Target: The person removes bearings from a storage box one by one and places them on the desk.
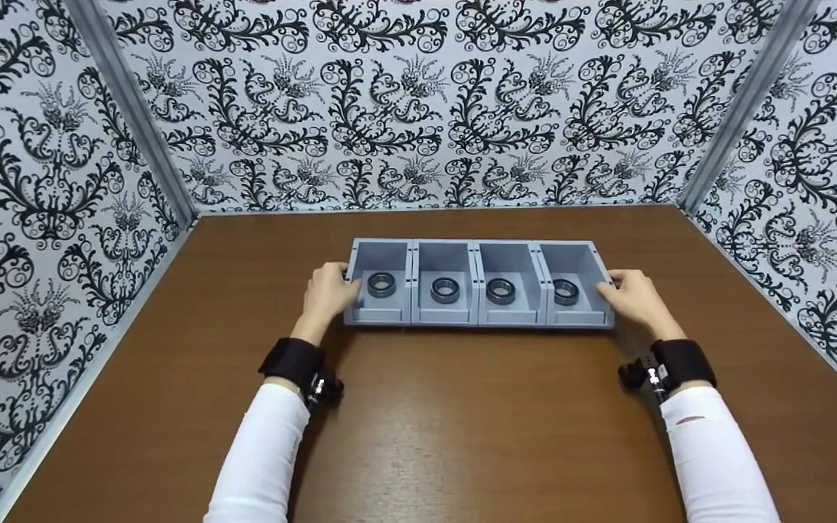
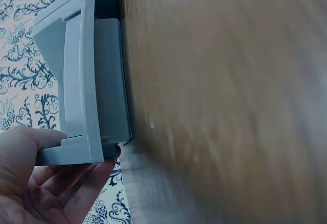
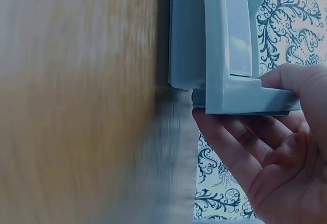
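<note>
A row of several grey plastic storage bins, side by side, sits across the brown table, open fronts facing me. One dark ball bearing lies flat on the floor of each bin. My left hand grips the outer wall of the leftmost bin, thumb inside and fingers along its outside. At the opposite end my right hand holds the rightmost bin's outer wall the same way. In the right wrist view, the fingers reach along the bin's side close over the tabletop.
The wooden table extends in front of the bins and to both sides. Behind it stands a patterned back panel, with side panels left and right joined by grey metal posts. Both wrists wear black straps with small cameras.
</note>
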{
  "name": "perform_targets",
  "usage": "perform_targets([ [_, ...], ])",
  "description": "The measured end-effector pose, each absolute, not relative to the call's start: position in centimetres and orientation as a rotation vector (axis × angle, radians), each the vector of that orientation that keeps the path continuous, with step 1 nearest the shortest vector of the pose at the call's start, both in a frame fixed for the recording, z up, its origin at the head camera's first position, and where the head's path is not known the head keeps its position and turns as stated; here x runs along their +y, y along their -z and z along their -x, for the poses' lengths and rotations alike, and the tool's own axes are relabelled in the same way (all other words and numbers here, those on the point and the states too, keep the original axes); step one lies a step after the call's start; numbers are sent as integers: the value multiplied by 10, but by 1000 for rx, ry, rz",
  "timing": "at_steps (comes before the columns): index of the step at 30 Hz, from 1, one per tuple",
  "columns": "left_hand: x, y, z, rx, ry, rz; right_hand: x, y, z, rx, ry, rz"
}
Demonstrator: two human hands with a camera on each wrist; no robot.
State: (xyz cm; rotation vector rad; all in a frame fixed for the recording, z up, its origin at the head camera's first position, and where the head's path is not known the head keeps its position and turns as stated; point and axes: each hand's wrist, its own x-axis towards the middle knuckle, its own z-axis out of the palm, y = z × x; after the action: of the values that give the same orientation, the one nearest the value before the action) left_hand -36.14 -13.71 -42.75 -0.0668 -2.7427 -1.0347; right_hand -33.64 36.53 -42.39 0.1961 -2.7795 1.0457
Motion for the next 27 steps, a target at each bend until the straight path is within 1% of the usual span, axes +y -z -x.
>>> perform_targets([
  [15,-154,427,355,-2748,1021,68,349,424,342,-2772,-1079,-193],
  [27,-169,427,349,-2759,1104,77,339,426,346,-2761,-1100,-216],
])
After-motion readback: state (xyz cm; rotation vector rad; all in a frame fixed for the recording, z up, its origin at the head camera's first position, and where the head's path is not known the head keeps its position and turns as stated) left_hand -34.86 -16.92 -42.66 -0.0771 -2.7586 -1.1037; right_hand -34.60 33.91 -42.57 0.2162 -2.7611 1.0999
